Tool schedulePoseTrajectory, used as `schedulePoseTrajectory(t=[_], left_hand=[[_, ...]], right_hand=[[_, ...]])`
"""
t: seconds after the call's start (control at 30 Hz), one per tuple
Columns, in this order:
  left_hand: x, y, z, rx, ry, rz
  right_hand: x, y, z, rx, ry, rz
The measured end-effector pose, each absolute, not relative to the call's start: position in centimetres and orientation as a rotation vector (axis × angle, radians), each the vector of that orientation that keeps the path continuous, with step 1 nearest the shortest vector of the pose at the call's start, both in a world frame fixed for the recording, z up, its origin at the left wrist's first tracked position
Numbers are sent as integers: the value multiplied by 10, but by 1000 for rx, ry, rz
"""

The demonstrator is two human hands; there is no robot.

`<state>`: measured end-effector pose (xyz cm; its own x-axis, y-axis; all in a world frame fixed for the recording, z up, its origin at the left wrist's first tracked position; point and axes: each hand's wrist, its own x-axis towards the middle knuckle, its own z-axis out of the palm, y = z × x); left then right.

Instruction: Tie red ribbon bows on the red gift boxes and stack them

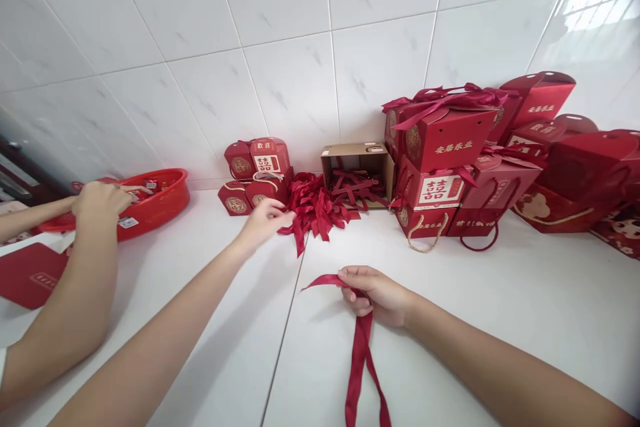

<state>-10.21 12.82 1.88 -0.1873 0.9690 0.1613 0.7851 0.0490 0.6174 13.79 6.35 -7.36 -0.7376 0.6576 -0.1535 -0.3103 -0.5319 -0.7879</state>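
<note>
A dark red satin ribbon is gripped in my right hand. One short end of it points left past my fingertips, and two long tails hang down toward the near edge. My left hand is farther back, thumb and fingers pinched together at the left edge of a heap of red ribbons. Whether a ribbon is between those fingertips I cannot make out. Behind the heap's right side, an open cardboard box lies on its side with more dark red ribbons in it.
Red gift boxes, some topped with ribbon, are stacked at the right. A smaller stack stands at the back left. Another person's hands reach into a red plastic basin, near a red box. White tiles rise behind.
</note>
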Motion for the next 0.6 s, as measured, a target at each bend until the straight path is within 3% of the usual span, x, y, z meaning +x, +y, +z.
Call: schedulePoseTrajectory(t=[0.23,0.43,0.6], left_hand=[[-150,222,-1,1589,2482,1018],[-148,230,-22,1572,2546,1072],[-142,214,-19,1906,2495,1094]], right_hand=[[142,71,-75,-538,-979,2322],[142,76,-75,-530,-972,2352],[141,77,-75,-522,-982,2349]])
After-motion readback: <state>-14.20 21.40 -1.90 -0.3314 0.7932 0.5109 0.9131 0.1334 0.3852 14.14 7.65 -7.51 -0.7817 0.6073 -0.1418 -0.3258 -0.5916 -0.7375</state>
